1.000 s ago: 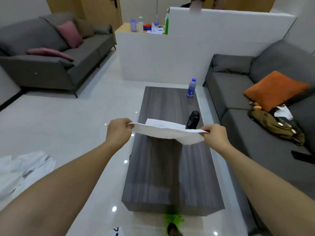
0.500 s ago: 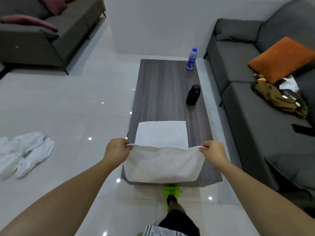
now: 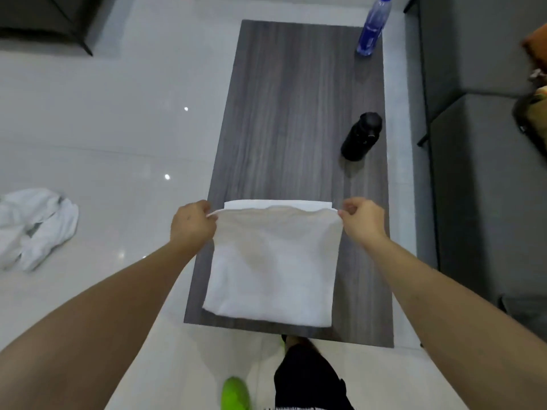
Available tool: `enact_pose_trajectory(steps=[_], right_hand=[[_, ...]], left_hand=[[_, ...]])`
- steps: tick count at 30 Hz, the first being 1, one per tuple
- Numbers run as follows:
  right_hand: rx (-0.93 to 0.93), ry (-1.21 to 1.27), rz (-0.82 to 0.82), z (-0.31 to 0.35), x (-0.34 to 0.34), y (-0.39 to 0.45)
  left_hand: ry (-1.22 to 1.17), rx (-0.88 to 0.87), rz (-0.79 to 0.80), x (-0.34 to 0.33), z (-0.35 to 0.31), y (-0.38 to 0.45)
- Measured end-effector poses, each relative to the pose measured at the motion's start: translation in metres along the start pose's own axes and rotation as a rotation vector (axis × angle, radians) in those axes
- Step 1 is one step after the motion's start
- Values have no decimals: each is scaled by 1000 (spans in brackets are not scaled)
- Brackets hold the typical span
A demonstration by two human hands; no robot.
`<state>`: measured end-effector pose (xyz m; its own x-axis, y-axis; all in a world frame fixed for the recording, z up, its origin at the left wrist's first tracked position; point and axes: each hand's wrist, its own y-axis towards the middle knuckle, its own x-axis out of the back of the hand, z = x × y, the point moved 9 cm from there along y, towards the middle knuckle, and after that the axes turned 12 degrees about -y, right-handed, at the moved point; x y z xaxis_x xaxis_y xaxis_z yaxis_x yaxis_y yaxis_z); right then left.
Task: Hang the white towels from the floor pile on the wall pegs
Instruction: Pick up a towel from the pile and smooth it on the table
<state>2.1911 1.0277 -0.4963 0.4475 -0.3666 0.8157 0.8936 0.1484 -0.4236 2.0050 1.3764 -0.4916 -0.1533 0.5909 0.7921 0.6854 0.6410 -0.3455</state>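
Observation:
A white towel lies folded over on the near end of the dark wood coffee table. My left hand pinches its upper left corner and my right hand pinches the upper right corner, both just above the table. A lower layer of the towel shows as a white strip beyond the held edge. A crumpled pile of white towels rests on the floor at the left. No wall pegs are in sight.
A black bottle and a blue water bottle stand along the table's right side. A grey sofa runs close along the right. Another sofa's corner is at the top left. My leg and green shoe are below the table.
The towel went from stretched in the air to laid on the table, then its near half was folded forward over the far half. My view tilted further down.

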Motion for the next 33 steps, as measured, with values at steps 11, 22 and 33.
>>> enact_pose_trajectory(steps=[11,22,33], right_hand=[[-80,-117,370,-52,-142,-19],[514,-573,448,-54,-303,-145],[299,-472,166,-63,-298,-188]], left_hand=[[4,196,288,-132,67,-41],[316,-226,597,-243,126,-146],[362,-497,369,-221,130,-179]])
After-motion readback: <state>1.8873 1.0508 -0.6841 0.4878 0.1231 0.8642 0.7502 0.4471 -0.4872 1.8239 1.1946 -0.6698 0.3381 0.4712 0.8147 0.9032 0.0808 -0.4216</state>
